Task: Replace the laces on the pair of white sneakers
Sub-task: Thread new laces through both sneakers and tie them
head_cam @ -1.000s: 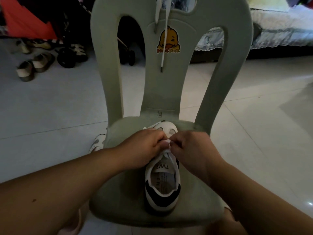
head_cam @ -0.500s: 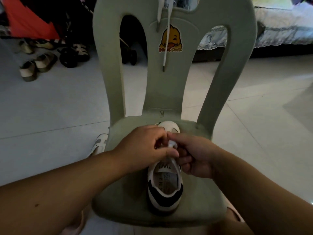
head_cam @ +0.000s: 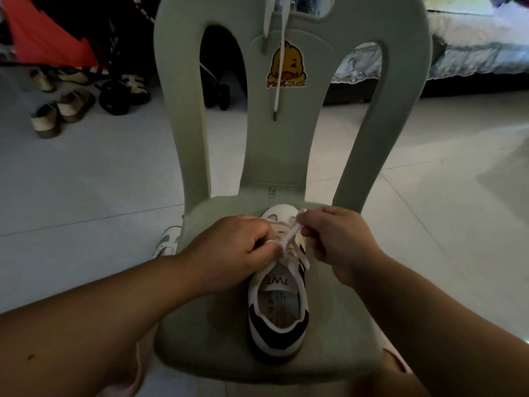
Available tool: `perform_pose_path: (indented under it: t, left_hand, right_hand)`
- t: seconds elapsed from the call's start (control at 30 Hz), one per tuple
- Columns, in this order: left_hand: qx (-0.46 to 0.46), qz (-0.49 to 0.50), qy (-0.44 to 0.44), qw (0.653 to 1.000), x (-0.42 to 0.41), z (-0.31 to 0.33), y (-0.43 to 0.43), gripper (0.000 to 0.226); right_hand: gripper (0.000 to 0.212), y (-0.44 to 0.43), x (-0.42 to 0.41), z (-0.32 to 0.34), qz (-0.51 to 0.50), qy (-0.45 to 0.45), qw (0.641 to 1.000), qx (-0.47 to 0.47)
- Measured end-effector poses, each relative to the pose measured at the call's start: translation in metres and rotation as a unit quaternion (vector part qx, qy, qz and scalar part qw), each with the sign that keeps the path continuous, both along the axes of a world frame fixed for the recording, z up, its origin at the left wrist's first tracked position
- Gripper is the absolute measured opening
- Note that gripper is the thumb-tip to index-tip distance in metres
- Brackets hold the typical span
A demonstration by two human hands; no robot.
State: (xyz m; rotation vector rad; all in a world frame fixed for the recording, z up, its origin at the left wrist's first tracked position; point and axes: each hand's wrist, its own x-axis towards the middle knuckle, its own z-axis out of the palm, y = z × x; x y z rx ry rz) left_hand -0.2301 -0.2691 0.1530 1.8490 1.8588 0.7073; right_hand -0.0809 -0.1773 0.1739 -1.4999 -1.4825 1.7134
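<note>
A white sneaker (head_cam: 279,316) with a dark heel and side stripes stands on the seat of a pale green plastic chair (head_cam: 200,325), toe pointing away from me. My left hand (head_cam: 240,247) pinches one end of its white lace (head_cam: 289,239) over the tongue. My right hand (head_cam: 335,239) pinches the other end, held up and to the right of the toe. The two ends cross between my hands. The second white sneaker (head_cam: 169,240) lies on the floor left of the seat, partly hidden by it. A spare white lace (head_cam: 279,67) hangs over the chair back.
The chair back rises straight ahead with a yellow duck sticker (head_cam: 286,67). Several sandals (head_cam: 57,110) and a stroller's wheels (head_cam: 114,96) stand on the tiled floor at far left. A bed (head_cam: 472,53) runs along the far right.
My hands have drawn apart, each pulling a lace end outward. The right hand moved right and up from the tongue; the left stayed over the shoe's left side.
</note>
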Motion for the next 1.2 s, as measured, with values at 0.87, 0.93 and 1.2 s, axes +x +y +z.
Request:
perform_pose_path:
  t: [0.87,0.93,1.2]
  left_hand:
    - [-0.175,-0.027,0.11,0.978,-0.034,-0.006,-0.01,0.049]
    - [-0.191,-0.032,0.134,0.972,-0.038,-0.008,-0.009,0.049]
    - [-0.15,0.052,0.004,0.987,-0.033,0.001,-0.003,0.034]
  right_hand:
    - [0.019,0.02,0.009,-0.008,0.07,-0.081,0.993,0.048]
    - [0.018,0.025,0.014,-0.008,0.073,-0.118,0.988,0.066]
    - [0.018,0.03,0.016,-0.001,0.064,-0.127,0.984,0.106]
